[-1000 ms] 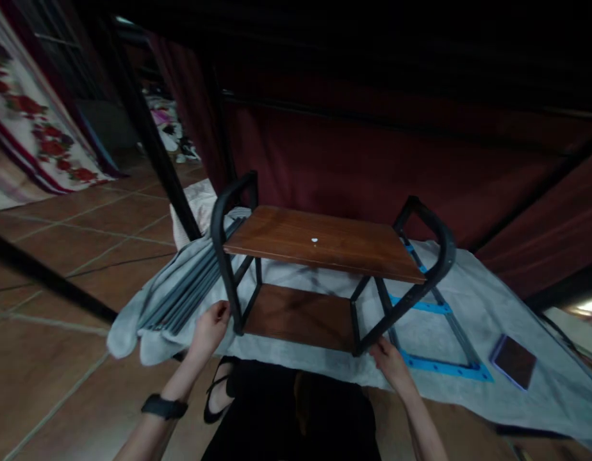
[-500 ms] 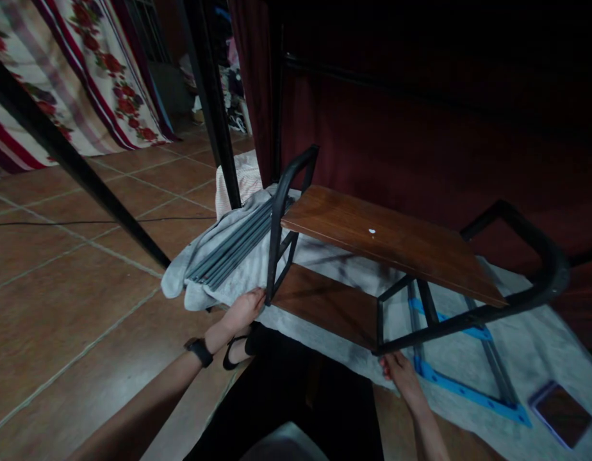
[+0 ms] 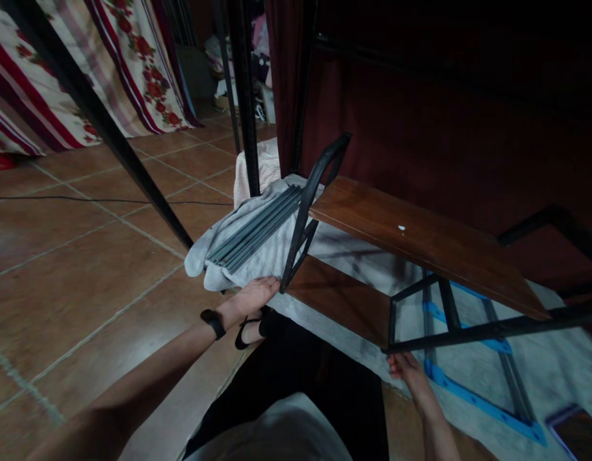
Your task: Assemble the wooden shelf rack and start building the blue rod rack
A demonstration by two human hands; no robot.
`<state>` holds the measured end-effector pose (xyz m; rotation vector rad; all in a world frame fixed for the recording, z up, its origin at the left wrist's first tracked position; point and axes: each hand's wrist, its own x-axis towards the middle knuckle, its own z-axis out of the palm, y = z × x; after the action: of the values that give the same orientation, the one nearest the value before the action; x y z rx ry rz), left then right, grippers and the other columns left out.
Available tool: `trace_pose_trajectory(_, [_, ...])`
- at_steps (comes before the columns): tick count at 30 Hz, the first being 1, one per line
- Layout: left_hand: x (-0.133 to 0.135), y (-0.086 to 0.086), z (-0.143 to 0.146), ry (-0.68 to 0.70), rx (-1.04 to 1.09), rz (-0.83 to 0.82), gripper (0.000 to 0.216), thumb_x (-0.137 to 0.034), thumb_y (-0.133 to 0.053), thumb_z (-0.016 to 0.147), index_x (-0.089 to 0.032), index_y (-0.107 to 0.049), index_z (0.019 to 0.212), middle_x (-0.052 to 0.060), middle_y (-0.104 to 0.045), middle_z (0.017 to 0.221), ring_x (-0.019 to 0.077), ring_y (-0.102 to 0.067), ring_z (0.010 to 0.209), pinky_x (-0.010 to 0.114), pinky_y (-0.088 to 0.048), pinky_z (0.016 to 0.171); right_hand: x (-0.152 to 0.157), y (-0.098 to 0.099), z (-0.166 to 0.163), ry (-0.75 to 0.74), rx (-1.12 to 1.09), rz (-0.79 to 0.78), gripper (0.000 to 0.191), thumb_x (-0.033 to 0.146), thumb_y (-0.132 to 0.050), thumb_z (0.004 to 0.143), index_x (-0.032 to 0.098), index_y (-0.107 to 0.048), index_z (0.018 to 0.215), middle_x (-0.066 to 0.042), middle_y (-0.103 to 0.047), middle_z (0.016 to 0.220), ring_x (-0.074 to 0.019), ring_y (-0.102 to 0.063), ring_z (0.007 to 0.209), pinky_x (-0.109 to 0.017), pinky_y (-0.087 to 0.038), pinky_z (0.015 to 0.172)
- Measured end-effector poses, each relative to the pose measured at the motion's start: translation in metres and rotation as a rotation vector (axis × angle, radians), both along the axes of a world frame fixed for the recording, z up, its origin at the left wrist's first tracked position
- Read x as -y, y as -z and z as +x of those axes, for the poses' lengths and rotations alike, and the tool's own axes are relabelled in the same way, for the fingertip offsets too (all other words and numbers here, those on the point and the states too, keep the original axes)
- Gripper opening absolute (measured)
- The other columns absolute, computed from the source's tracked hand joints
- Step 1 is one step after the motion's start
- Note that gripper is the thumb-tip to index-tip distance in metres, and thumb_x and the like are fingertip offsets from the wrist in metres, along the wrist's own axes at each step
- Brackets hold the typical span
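Shelf (image 3: 421, 238) touching left grip (image 3: 256, 296).

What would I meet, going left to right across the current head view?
Red-and-white flowered fabric curtain, black wristband, person's left hand, lower brown wooden board of the black-framed rack, person's right hand, flat blue-and-grey ladder-shaped frame, dark rectangular phone with purple edge.
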<state>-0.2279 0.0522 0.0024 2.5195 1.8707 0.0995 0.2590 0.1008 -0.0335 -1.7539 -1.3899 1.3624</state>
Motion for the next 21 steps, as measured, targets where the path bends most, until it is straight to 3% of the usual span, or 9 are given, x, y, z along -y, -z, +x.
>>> trace_pose_trajectory(7, [-0.005,-0.003,-0.007,0.064,-0.034,0.019,0.033,0.003,-0.036,0.091,-0.016,-0.061,0.101,0.011,-0.067,0.1,0.0217,-0.064,0.093,0.036,-0.05,0.084,-0.004,0.004,0.001,0.047,-0.016,-0.06,0.046,0.064,-0.069,0.057,0.021,-0.062,0.073,-0.003,-0.063,0.065,-0.0177,-0.057,0.056,-0.031,-0.05,0.05])
trace_pose_trajectory(13, [-0.007,-0.003,-0.01,0.156,-0.1,0.033,0.028,-0.001,-0.039,0.094,-0.014,-0.062,0.102,0.012,-0.066,0.097,0.0216,-0.062,0.088,0.035,-0.048,0.079,0.001,0.011,0.009,0.058,0.025,-0.048,0.042,0.061,-0.066,0.064,0.022,-0.065,0.079,-0.004,-0.067,0.071,-0.02,-0.063,0.062,-0.032,-0.055,0.057])
trace_pose_trajectory(21, [-0.008,-0.006,-0.013,0.182,-0.063,0.033,0.026,-0.004,-0.04,0.096,-0.014,-0.063,0.102,0.011,-0.065,0.096,0.0208,-0.061,0.087,0.034,-0.046,0.079,-0.004,0.017,0.012,0.044,-0.012,-0.073,0.044,0.065,-0.071,0.06,0.023,-0.064,0.074,-0.004,-0.065,0.067,-0.0205,-0.061,0.058,-0.033,-0.051,0.052])
